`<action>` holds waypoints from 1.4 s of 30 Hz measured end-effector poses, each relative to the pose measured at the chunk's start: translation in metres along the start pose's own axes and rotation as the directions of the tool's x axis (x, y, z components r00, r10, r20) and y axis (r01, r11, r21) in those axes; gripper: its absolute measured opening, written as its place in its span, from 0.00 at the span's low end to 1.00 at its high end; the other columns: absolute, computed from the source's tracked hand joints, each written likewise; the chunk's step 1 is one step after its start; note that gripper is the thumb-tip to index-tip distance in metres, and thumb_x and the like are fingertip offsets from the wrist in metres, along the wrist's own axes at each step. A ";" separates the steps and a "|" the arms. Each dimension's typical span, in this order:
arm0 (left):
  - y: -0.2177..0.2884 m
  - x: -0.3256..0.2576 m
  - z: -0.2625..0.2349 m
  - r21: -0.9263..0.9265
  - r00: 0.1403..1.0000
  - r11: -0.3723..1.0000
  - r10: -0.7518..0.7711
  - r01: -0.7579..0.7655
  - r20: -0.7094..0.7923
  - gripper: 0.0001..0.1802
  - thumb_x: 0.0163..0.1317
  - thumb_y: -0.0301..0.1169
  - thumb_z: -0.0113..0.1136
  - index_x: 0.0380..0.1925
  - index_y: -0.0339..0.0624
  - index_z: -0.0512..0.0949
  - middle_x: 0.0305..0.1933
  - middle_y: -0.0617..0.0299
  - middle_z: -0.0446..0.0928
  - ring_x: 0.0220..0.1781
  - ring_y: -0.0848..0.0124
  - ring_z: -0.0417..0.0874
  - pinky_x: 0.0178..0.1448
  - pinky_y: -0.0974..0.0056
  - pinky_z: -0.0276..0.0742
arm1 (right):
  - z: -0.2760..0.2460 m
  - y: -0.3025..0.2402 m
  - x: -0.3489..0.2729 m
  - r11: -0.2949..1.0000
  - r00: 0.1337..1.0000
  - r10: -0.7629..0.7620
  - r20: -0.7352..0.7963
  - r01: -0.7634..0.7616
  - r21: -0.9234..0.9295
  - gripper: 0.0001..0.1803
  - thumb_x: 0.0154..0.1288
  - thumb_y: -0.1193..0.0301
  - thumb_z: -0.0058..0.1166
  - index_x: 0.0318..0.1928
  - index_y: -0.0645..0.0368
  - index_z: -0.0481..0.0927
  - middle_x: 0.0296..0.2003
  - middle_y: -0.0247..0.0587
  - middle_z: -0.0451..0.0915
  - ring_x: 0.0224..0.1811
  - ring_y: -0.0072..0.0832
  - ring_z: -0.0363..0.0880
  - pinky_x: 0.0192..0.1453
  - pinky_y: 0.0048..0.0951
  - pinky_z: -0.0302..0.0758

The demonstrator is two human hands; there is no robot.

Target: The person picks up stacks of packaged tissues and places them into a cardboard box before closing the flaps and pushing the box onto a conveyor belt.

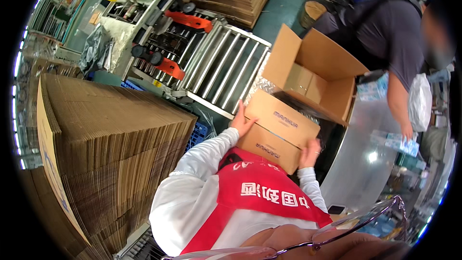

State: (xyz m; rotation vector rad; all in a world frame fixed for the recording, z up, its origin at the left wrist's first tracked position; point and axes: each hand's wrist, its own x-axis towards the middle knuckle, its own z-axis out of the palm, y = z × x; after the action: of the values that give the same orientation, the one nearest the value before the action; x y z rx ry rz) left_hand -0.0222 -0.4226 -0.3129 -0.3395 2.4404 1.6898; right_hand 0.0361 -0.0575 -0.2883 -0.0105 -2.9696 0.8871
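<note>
Two small brown cardboard boxes are held side by side in front of my red apron (269, 188), the farther box (284, 108) and the nearer box (260, 142), a narrow seam between them. My left hand (244, 121) grips their left ends. My right hand (309, 154) presses on their right ends, its fingers partly blurred. Just beyond, a large open carton (349, 89) stands with its flaps up. Some small brown boxes (305, 82) lie inside it; part of its inside is hidden by its walls.
A roller conveyor (224, 67) with a taping machine with orange arms (190, 20) runs to the far left. Tall stacks of flat cardboard (125, 139) stand at the left. A co-worker (385, 29) reaches over the metal table (358, 144) at right toward blue-white packs (402, 144).
</note>
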 end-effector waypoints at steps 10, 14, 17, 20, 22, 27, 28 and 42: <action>0.003 0.153 -0.162 0.463 0.956 0.837 0.239 -0.293 0.172 0.60 0.60 0.53 0.67 0.78 0.37 0.39 0.76 0.34 0.54 0.78 0.44 0.57 0.80 0.48 0.52 | 0.206 -0.078 -0.012 -0.022 0.656 0.610 0.444 -0.546 0.838 0.28 0.80 0.57 0.34 0.66 0.67 0.69 0.63 0.47 0.75 0.63 0.40 0.74 0.68 0.44 0.71; -0.001 0.203 -0.225 0.761 0.855 0.510 0.506 -0.401 0.112 0.46 0.67 0.50 0.56 0.76 0.36 0.51 0.80 0.46 0.50 0.83 0.51 0.47 0.81 0.41 0.39 | 0.276 -0.188 0.110 0.856 0.901 0.315 0.297 -0.405 0.320 0.28 0.81 0.57 0.29 0.62 0.71 0.69 0.62 0.61 0.73 0.64 0.53 0.71 0.69 0.45 0.68; -0.017 0.215 -0.259 0.772 0.877 0.515 0.468 -0.372 0.110 0.43 0.68 0.46 0.53 0.76 0.35 0.52 0.81 0.47 0.50 0.83 0.52 0.45 0.82 0.42 0.35 | 0.304 -0.264 0.227 0.954 0.907 0.160 0.391 -0.244 0.175 0.33 0.81 0.53 0.27 0.62 0.73 0.69 0.55 0.73 0.75 0.60 0.62 0.73 0.64 0.50 0.70; -0.032 0.250 -0.314 0.794 0.899 0.572 0.431 -0.206 -0.078 0.41 0.68 0.44 0.51 0.74 0.33 0.54 0.80 0.44 0.51 0.83 0.52 0.45 0.83 0.44 0.36 | 0.321 -0.335 0.302 0.983 0.885 0.156 0.439 -0.184 0.022 0.40 0.78 0.47 0.26 0.70 0.74 0.55 0.45 0.76 0.79 0.52 0.66 0.78 0.59 0.53 0.72; -0.037 0.263 -0.323 0.771 0.896 0.606 0.429 -0.194 -0.112 0.41 0.68 0.43 0.52 0.74 0.31 0.54 0.79 0.43 0.51 0.83 0.51 0.45 0.83 0.46 0.37 | 0.320 -0.372 0.320 0.983 0.908 0.175 0.381 -0.180 -0.022 0.45 0.77 0.44 0.25 0.74 0.73 0.39 0.42 0.76 0.80 0.48 0.64 0.81 0.55 0.54 0.74; -0.048 0.287 -0.378 0.754 0.875 0.616 0.469 -0.228 -0.119 0.40 0.67 0.42 0.53 0.73 0.31 0.56 0.80 0.41 0.50 0.83 0.48 0.45 0.83 0.48 0.39 | 0.337 -0.427 0.340 0.978 0.860 0.210 0.464 -0.188 -0.095 0.46 0.76 0.42 0.23 0.76 0.70 0.39 0.46 0.69 0.82 0.52 0.59 0.81 0.59 0.52 0.74; -0.050 0.292 -0.390 0.776 0.869 0.591 0.480 -0.221 -0.118 0.40 0.68 0.42 0.52 0.74 0.31 0.55 0.80 0.41 0.49 0.83 0.48 0.44 0.83 0.47 0.40 | 0.340 -0.437 0.346 0.979 0.856 0.205 0.474 -0.182 -0.094 0.46 0.76 0.41 0.23 0.76 0.70 0.39 0.48 0.69 0.82 0.53 0.59 0.81 0.61 0.51 0.73; 0.004 -0.038 -0.257 0.778 0.790 0.618 0.530 -0.112 -0.308 0.37 0.48 0.33 0.71 0.62 0.47 0.74 0.74 0.44 0.60 0.79 0.32 0.46 0.75 0.23 0.39 | 0.244 -0.032 0.039 0.997 0.451 -0.038 0.892 -0.039 0.062 0.25 0.72 0.56 0.48 0.64 0.53 0.70 0.49 0.57 0.83 0.49 0.53 0.83 0.52 0.46 0.79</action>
State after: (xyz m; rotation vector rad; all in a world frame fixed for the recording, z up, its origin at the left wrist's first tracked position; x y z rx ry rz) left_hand 0.0142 -0.6577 -0.2093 -0.2344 3.5168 0.5363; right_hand -0.0126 -0.2175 -0.4729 0.6998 -3.8703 1.3296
